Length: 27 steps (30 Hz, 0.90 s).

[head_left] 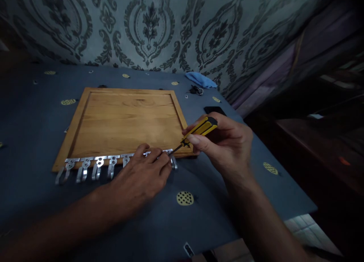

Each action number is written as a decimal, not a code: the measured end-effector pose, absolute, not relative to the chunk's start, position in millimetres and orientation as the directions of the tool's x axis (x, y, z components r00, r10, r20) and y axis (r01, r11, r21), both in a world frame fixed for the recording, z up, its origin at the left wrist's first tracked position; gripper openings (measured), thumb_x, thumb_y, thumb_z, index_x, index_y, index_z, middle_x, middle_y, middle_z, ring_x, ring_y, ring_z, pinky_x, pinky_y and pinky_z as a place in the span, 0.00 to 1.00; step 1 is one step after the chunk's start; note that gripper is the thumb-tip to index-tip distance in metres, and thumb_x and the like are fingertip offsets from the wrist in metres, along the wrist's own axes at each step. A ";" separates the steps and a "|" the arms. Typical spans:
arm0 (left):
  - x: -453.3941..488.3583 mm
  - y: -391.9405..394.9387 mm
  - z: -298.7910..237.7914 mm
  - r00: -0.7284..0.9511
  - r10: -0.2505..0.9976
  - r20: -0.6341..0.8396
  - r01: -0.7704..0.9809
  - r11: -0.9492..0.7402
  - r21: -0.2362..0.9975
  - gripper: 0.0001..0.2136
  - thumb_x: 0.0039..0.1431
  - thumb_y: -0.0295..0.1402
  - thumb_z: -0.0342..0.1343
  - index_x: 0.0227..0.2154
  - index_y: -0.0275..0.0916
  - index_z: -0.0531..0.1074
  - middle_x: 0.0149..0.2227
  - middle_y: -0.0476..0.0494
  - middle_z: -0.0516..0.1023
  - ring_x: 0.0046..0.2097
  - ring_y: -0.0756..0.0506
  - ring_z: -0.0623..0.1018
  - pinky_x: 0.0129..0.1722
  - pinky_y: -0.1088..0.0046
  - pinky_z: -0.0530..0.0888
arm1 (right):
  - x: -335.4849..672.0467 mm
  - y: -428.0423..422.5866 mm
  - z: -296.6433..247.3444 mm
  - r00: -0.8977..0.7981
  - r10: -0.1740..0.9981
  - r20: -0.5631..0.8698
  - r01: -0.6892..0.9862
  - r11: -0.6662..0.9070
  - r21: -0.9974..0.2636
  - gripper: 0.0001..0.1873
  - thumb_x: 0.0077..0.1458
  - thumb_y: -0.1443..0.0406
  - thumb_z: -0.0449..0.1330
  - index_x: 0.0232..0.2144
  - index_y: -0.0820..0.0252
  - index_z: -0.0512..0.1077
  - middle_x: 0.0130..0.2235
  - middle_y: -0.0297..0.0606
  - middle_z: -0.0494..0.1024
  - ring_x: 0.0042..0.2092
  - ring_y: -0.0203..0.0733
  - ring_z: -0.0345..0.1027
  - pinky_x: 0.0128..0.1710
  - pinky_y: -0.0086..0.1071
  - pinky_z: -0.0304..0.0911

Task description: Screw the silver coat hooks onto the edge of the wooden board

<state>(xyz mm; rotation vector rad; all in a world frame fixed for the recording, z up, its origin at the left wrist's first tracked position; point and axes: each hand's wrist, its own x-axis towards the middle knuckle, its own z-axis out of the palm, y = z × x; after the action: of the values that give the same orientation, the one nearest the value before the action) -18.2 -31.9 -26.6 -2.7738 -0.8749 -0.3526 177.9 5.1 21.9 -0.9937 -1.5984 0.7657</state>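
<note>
A framed wooden board (122, 121) lies on the table, with a row of shiny metal hooks (99, 162) along its near edge. My left hand (145, 173) rests over the right part of that row, fingers bent and pressed onto the metal, hiding several hooks. Between the thumb and fingers of my right hand (233, 148) is a screwdriver (203, 127) with a yellow and black handle. It slants down to the left, and its tip meets the hook row beside my left fingertips. Whether a screw sits under the tip cannot be made out.
The table has a dark blue cloth (216, 216) with a pineapple print. Behind the board lie a blue rag (201, 80) and a bunch of keys (196, 90). A flat black object (214, 110) is partly behind my right hand. Patterned wallpaper (170, 30) borders the far side.
</note>
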 end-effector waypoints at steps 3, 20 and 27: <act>-18.9 -31.6 -27.0 0.800 0.537 0.267 0.581 -0.804 -0.125 0.12 0.69 0.29 0.54 0.52 0.33 0.71 0.52 0.39 0.79 0.53 0.39 0.74 0.57 0.57 0.62 | 177.8 4.9 21.6 -0.105 0.886 0.451 0.235 0.463 -0.854 0.15 0.48 0.55 0.75 0.24 0.57 0.77 0.24 0.29 0.74 0.22 0.32 0.63 0.19 0.27 0.60; -18.8 -31.5 -25.8 0.797 0.554 0.241 0.586 -0.806 -0.084 0.11 0.70 0.28 0.52 0.51 0.34 0.71 0.52 0.39 0.78 0.54 0.38 0.74 0.58 0.56 0.63 | 193.2 9.4 23.6 -0.228 0.917 0.327 0.071 0.350 -0.934 0.12 0.54 0.55 0.72 0.37 0.54 0.83 0.36 0.35 0.83 0.26 0.33 0.71 0.24 0.28 0.70; -19.7 -31.3 -27.0 0.800 0.543 0.256 0.578 -0.812 -0.082 0.11 0.69 0.28 0.54 0.51 0.34 0.71 0.52 0.39 0.78 0.53 0.39 0.74 0.57 0.57 0.63 | 189.2 8.3 24.8 -0.181 0.926 0.330 0.089 0.350 -0.933 0.10 0.48 0.58 0.76 0.30 0.56 0.84 0.31 0.34 0.84 0.20 0.30 0.65 0.19 0.26 0.65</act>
<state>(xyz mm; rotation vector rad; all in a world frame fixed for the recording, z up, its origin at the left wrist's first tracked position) -19.7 -31.3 -27.0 -2.8306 -0.8871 -0.3327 189.2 8.3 24.8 -0.9464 -1.5619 0.9982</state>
